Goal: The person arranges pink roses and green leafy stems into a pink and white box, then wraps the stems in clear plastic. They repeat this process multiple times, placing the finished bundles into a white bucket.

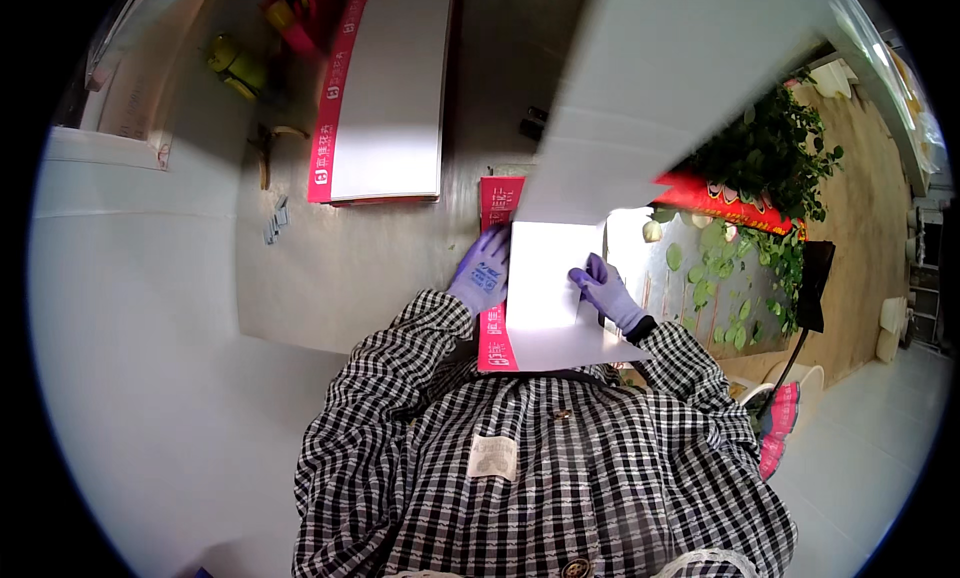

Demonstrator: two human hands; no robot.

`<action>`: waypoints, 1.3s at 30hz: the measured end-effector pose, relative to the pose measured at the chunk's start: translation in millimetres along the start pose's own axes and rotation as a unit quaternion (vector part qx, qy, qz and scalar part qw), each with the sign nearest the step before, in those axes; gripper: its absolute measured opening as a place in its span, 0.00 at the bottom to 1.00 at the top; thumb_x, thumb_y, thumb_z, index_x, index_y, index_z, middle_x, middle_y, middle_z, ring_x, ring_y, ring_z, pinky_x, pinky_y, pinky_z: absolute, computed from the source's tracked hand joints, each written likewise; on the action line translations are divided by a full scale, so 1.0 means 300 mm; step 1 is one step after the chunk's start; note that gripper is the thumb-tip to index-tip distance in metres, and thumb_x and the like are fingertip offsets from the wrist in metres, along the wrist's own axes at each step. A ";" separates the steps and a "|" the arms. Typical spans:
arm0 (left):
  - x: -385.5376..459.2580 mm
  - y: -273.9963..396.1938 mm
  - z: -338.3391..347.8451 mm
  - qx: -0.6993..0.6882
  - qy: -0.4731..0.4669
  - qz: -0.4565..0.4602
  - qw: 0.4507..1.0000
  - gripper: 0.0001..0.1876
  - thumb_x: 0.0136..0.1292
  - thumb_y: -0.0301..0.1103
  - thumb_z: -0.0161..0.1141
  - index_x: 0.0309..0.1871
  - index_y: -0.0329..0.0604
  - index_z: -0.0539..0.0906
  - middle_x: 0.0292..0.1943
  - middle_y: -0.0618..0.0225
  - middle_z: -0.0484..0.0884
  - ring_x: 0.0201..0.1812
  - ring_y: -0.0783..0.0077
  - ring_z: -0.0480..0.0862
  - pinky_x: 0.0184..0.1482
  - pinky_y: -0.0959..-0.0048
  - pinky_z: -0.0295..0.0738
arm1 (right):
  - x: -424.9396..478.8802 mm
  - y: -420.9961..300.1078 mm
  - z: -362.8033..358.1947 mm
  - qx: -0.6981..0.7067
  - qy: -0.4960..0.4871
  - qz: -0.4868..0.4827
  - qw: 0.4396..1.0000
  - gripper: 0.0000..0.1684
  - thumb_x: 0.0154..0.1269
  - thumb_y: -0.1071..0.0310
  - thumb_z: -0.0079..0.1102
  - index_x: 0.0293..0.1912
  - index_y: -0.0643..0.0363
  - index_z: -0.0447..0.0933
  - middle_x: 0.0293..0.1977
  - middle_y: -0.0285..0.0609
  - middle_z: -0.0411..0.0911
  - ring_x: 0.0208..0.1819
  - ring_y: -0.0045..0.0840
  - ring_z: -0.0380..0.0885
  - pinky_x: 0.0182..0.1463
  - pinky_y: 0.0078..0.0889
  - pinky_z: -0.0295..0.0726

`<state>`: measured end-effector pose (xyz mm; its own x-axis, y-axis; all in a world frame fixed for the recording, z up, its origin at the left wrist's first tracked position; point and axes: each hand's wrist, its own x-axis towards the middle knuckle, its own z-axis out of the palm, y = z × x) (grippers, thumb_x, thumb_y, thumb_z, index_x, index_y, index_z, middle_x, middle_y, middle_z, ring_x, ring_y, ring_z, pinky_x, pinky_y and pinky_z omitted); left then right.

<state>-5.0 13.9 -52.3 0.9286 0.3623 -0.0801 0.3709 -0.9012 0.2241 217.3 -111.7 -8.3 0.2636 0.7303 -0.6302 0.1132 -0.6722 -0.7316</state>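
Note:
A large white sheet with a printed red border [551,278] lies in front of me at the table's near edge, its far part raised and blurred towards the upper right. My left hand [484,270], in a purple-and-grey coated glove, rests with its fingers at the sheet's left side, near the red border. My right hand [604,285], gloved alike, pinches the sheet's right part between thumb and fingers. Beyond my left hand lies a stack of white sheets with red borders [386,90].
Left on the metal table [330,278] are small metal pieces [276,219], pruning shears [266,150] and a green bottle [236,64]. Leafy stems [780,143], pale blooms and a red printed wrapper [731,203] lie to the right. A black object [814,285] stands near them.

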 end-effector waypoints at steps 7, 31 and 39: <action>-0.068 0.020 0.041 -0.102 0.138 -0.116 0.978 0.32 0.61 0.34 0.54 0.71 0.49 0.66 0.63 0.48 0.67 0.67 0.43 0.64 0.71 0.45 0.55 | 0.053 -0.079 0.012 -0.116 -0.035 0.106 0.987 0.16 0.65 0.58 0.62 0.32 0.62 0.73 0.23 0.42 0.77 0.22 0.27 0.80 0.30 0.29 0.78; -0.004 0.108 -0.172 -0.150 -0.154 -0.066 0.974 0.52 0.52 0.61 0.66 0.73 0.37 0.58 0.73 0.47 0.56 0.72 0.46 0.58 0.74 0.53 0.53 | 0.491 -0.024 -0.944 -0.683 0.214 -0.106 0.690 0.43 0.57 0.62 0.56 0.72 0.59 0.57 0.73 0.51 0.55 0.73 0.48 0.53 0.74 0.54 0.51; 0.051 0.117 -0.252 -0.164 -0.222 -0.132 0.952 0.49 0.54 0.60 0.65 0.74 0.42 0.59 0.73 0.51 0.57 0.71 0.49 0.61 0.70 0.51 0.59 | 0.518 -0.153 -1.004 -0.630 0.181 -0.161 0.738 0.42 0.46 0.61 0.69 0.63 0.54 0.68 0.61 0.47 0.68 0.59 0.41 0.68 0.64 0.52 0.63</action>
<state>21.5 5.9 27.7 0.7424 0.3647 -0.5620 0.6371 -0.6437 0.4240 541.5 -4.0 5.7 0.2415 0.9496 -0.1998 0.9664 -0.2166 0.1388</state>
